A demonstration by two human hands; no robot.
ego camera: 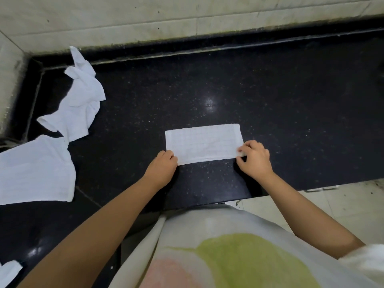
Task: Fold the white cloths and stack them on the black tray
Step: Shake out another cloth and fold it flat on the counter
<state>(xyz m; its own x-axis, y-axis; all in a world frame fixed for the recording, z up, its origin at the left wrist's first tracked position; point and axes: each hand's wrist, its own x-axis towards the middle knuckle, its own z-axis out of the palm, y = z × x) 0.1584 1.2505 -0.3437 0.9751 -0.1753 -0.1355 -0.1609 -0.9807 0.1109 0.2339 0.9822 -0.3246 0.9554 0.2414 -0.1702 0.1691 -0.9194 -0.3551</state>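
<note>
A white cloth (203, 143), folded into a long rectangle, lies flat on the black speckled counter (270, 96) in front of me. My left hand (163, 169) pinches its near left corner with curled fingers. My right hand (256, 160) pinches its near right corner between thumb and fingers. A crumpled white cloth (81, 100) lies at the far left. Another white cloth (36, 170) lies spread at the left edge of the view. The corner of a further white cloth (9, 271) shows at the bottom left. No black tray is in view.
A pale tiled wall (187, 17) runs behind the counter and along its left side. The counter's front edge (311, 189) drops to a light tiled floor (342, 208) at the right. My body in a pale printed garment (228, 252) stands against the counter.
</note>
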